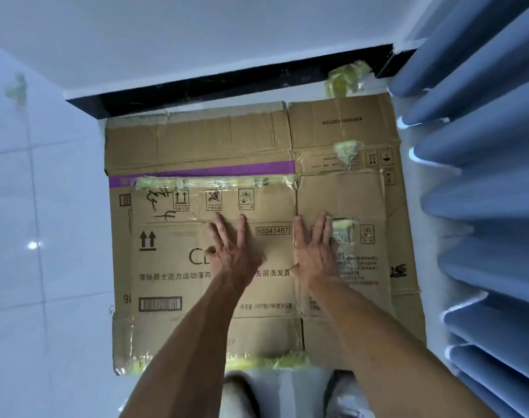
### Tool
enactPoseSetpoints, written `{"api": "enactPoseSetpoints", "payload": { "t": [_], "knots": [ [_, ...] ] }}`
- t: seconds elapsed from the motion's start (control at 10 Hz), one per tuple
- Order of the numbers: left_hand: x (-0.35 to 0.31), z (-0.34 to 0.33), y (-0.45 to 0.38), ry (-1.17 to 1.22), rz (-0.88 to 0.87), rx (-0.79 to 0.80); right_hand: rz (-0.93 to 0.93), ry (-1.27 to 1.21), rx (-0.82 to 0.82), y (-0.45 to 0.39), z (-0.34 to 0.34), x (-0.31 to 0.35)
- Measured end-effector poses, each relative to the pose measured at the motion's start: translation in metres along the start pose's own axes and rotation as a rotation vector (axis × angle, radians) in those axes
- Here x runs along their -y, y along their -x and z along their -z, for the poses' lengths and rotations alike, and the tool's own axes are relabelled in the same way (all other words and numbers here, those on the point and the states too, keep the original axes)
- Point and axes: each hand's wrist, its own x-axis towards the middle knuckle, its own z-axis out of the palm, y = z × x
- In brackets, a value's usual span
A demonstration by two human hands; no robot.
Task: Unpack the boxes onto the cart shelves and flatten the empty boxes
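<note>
A flattened brown cardboard box [172, 267] with printed text, arrows and a barcode lies on top of a pile of other flattened boxes. One lower box [203, 140] with a purple stripe sticks out at the far side. My left hand [233, 251] lies flat on the top box with fingers spread, pressing down near its middle. My right hand [316, 251] presses flat beside it, fingers straight and together, over the box's fold line. Neither hand holds anything. Yellow-green tape remnants [266, 362] run along the near edge. No cart is in view.
The pile lies on a white tiled floor [46, 236] against a white wall with a black baseboard [227, 89]. A blue pleated curtain [483, 206] hangs along the right side, over the cardboard's edge. A crumpled tape wad [346, 78] sits by the baseboard. My shoes [239, 393] stand at the near edge.
</note>
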Motion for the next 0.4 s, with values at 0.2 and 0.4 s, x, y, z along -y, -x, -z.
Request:
{"api": "enactPoseSetpoints", "payload": {
  "t": [0.2, 0.4],
  "knots": [
    [-0.005, 0.021, -0.030, -0.005, 0.031, -0.041, -0.012, 0.110, -0.121, -0.035, 0.036, 0.022],
    [-0.014, 0.057, -0.005, -0.061, -0.005, -0.061, -0.083, 0.121, -0.164, 0.009, 0.061, 0.056]
  ]
}}
